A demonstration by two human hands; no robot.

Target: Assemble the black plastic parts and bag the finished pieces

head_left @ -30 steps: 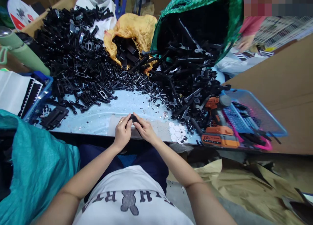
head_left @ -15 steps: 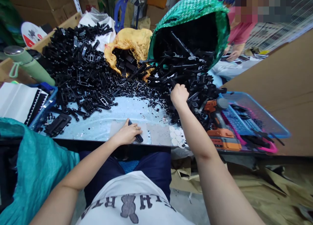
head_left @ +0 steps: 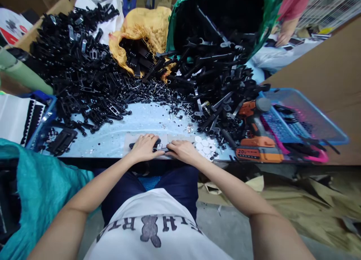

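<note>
In the head view, a slim black plastic strip with a small metal piece at its middle point(head_left: 146, 145) lies flat on a pale grey rectangular mat point(head_left: 180, 139) at the near edge of the light blue table point(head_left: 141, 120). The left hand point(head_left: 144, 147) rests palm down on the strip, fingers curled over it and pressing it to the mat; the strip's left end pokes out past the knuckles. The right hand point(head_left: 183, 151) lies just beside it, fingers bent and fingertips meeting the strip's right end, gripping it lightly.

Just right of that hand sits a cluster of small white round discs point(head_left: 204, 146), flat and matte. Beyond them lies an orange and black cordless drill point(head_left: 254, 136) on its side, its hard casing glossy, partly in a blue plastic mesh basket point(head_left: 307, 113).

Behind the mat rises a tangled heap of black plastic bars and clips point(head_left: 93, 72), angular and shiny, with loose metal pins point(head_left: 180, 109) scattered at its foot. A crumpled yellow fabric bag point(head_left: 141, 30) and a green woven sack point(head_left: 225, 19) spill more parts. Another person's hand point(head_left: 283, 36) shows at the far right.
</note>
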